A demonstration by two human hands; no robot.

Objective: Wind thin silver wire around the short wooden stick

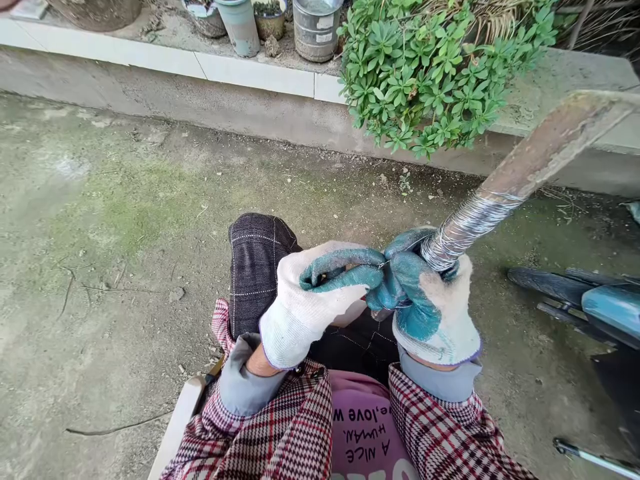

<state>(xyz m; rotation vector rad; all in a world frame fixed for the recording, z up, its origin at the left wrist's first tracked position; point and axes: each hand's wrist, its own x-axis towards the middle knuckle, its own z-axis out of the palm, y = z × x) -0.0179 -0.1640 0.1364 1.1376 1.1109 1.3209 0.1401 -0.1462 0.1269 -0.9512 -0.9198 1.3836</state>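
Note:
Both my hands wear white work gloves with teal coated palms and fingers. My right hand (430, 293) wraps around the lower part of a brown stick (545, 153), which slants up to the right. Thin silvery wire (475, 223) is wound in many turns around the stick just above the glove. My left hand (325, 287) is closed in a pinch, its thumb and forefinger tips touching the fingers of my right hand. A short bit of thin wire shows at those fingertips. The stick's lower end is hidden by the gloves and my lap.
A low tiled ledge (260, 73) runs along the back, bearing several pots, a metal bucket (317, 30) and a leafy green plant (425, 73). A blue and black object with a wheel (547, 285) stands at the right. Twigs (120, 427) lie on the mossy ground.

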